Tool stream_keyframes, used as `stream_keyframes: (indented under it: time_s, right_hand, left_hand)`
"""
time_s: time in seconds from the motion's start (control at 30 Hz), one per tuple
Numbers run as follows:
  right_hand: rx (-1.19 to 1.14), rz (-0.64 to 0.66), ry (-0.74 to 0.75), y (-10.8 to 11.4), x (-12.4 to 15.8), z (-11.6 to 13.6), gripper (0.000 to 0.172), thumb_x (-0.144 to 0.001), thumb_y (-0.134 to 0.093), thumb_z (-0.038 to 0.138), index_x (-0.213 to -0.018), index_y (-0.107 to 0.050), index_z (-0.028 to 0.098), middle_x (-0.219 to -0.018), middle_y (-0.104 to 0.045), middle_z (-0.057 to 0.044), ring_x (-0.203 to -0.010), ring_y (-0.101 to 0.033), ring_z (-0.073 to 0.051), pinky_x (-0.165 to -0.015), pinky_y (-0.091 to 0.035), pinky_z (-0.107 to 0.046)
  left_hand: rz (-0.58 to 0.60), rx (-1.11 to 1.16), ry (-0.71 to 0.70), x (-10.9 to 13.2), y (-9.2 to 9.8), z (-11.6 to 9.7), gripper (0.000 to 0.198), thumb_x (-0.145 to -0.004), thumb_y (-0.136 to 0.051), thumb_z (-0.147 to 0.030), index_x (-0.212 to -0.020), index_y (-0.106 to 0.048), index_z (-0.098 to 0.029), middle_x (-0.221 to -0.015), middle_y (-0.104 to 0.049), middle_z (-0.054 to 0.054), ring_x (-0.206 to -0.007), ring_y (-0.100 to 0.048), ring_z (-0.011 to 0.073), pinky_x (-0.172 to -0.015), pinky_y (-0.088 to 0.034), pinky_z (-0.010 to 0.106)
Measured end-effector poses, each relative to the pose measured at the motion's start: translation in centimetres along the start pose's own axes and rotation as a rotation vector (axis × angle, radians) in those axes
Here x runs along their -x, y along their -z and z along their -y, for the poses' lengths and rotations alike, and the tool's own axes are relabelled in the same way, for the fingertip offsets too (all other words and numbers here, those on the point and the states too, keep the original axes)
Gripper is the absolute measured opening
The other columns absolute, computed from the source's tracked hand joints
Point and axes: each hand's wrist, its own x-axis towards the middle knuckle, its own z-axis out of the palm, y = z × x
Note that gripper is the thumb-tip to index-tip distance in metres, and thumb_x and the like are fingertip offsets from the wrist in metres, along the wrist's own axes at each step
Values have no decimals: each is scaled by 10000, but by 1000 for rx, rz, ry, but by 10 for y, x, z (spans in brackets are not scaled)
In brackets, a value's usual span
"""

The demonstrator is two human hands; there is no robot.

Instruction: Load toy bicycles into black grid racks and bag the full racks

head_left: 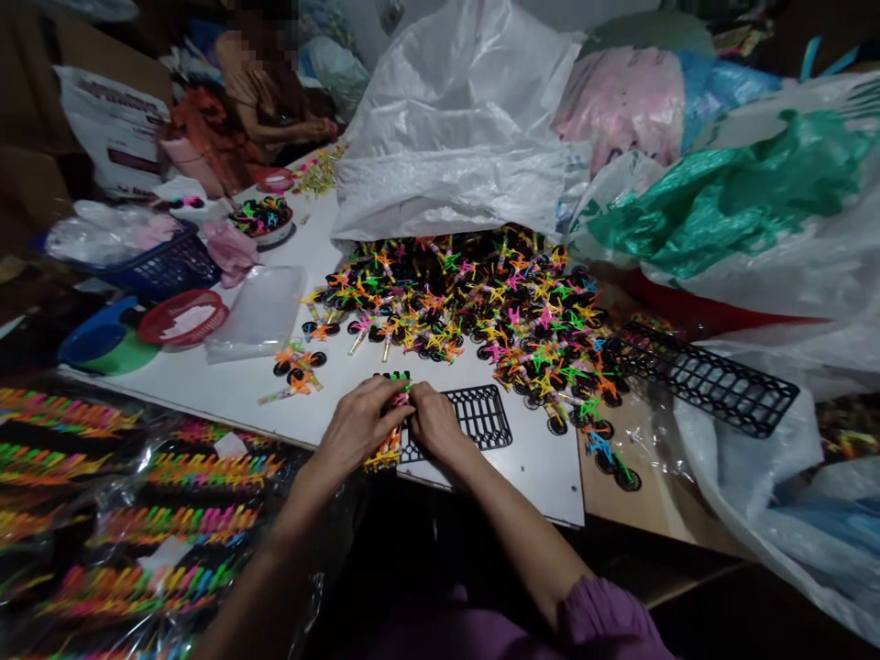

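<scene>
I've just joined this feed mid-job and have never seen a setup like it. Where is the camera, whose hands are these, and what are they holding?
No machine here: this single view comes from a camera on a person's head, looking forward and down. Their left hand and right hand pinch a small cluster of toys, apparently the same as the heap of neon plastic toy bicycles with black wheels on the white board. A black plastic grid lies by the right hand, and another farther right. Clear bags of colourful toys in rows lie left. Another person sits beyond the board.
</scene>
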Motion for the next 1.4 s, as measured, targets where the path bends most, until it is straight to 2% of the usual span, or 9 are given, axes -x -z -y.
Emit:
stream_keyframes:
  time_s: [0.17,0.3,0.37,0.43,0.63,0.8,0.97,1.2,1.4]
  right_hand:
    - [-16,-11,39,-4,4,-5,190,-822,-416,144,-971,-535,138,-903,-570,-75,-796,-530,-162,-703,-392,-258]
    - [-230,223,110,13,-4,-23,163,-803,-471,161,-909,-593,142,-768,-610,-20,-686,-544,-126,-632,-397,-222]
    - [-243,256,142,25,-25,-26,192,-810,-466,154,-934,-613,147,-774,-636,-20,-696,-564,-122,-646,-406,-217]
    - [-137,137,169,30,-54,-17,231,-819,-475,162,-1007,-608,153,-893,-654,-57,-810,-585,-146,-728,-416,-239]
    - [253,96,86,5,-112,27,231,-848,-451,201,-994,-613,126,-982,-623,-167,-875,-602,-225,-724,-429,-308]
    - [191,-12,48,13,-79,12,180,-852,-459,243,-969,-588,199,-952,-617,-90,-808,-586,-179,-676,-396,-272]
    - [-106,-121,-94,33,-50,-9,186,-771,-577,270,-942,-571,195,-775,-605,-6,-678,-530,-131,-592,-344,-223]
    - [-680,-95,-139,24,-35,-2,212,-676,-627,343,-770,-591,156,-625,-527,46,-525,-411,-73,-482,-295,-179]
    - [-642,-10,-202,13,-11,9,169,-618,-646,289,-685,-569,155,-558,-498,59,-499,-394,-72,-475,-300,-182]
  left_hand:
    - [-45,-53,4,2,-4,-7,174,-885,-458,-257,-901,-611,-176,-846,-612,40,-824,-576,162,-761,-464,294]
    - [-55,-69,-43,16,0,-10,175,-892,-441,-246,-900,-609,-194,-830,-625,27,-808,-584,150,-734,-478,274]
    - [-99,-84,-82,26,2,-10,181,-894,-437,-246,-894,-610,-197,-817,-637,26,-794,-593,146,-733,-488,269]
    - [-157,-116,-115,34,2,-10,184,-893,-431,-239,-891,-611,-198,-807,-648,26,-782,-604,145,-756,-497,279]
    - [-207,-185,-153,46,3,-5,165,-885,-440,-220,-918,-600,-198,-802,-665,26,-762,-623,145,-757,-515,275]
    - [-212,-211,-161,41,9,8,183,-892,-419,-209,-911,-601,-194,-831,-670,28,-800,-622,155,-772,-502,286]
    - [-194,-174,-8,27,15,19,197,-895,-416,-259,-907,-601,-190,-847,-644,41,-827,-603,169,-760,-484,295]
    - [-221,-179,68,13,17,28,216,-892,-426,-298,-883,-603,-173,-831,-624,51,-801,-586,168,-745,-469,296]
    - [-187,-188,77,4,23,26,227,-887,-427,-308,-907,-609,-173,-862,-621,56,-828,-586,174,-763,-470,303]
